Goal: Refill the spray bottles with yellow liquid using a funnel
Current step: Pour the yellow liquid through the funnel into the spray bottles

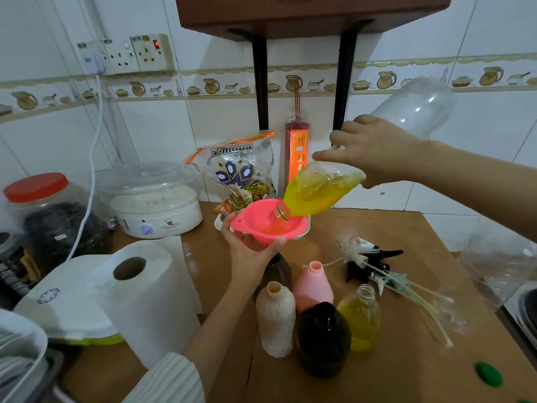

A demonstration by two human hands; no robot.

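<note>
The right hand (374, 152) was wrapped round a big clear bottle (334, 190), tipped up high so its mouth pointed down into the pink funnel (270, 223); yellow liquid (308, 199) sat in the low end of the big bottle; some was already in the funnel. The left hand (252, 251) held the funnel from under, fingers curled round it; the funnel sat over a dark bottle (280, 270), mostly hidden by the hand, so I could not tell how full it was.

Near the front stood four more bottles with no tops; a small clear bottle (361, 318) looked done, mostly full of yellow; the pink bottle (312, 286), the cream bottle (274, 315) and the black bottle (324, 338) hid what was inside. The spray tops (374, 263) lay in a pile on the table (406, 373), all still to go back on; so there was plenty left to do.
</note>
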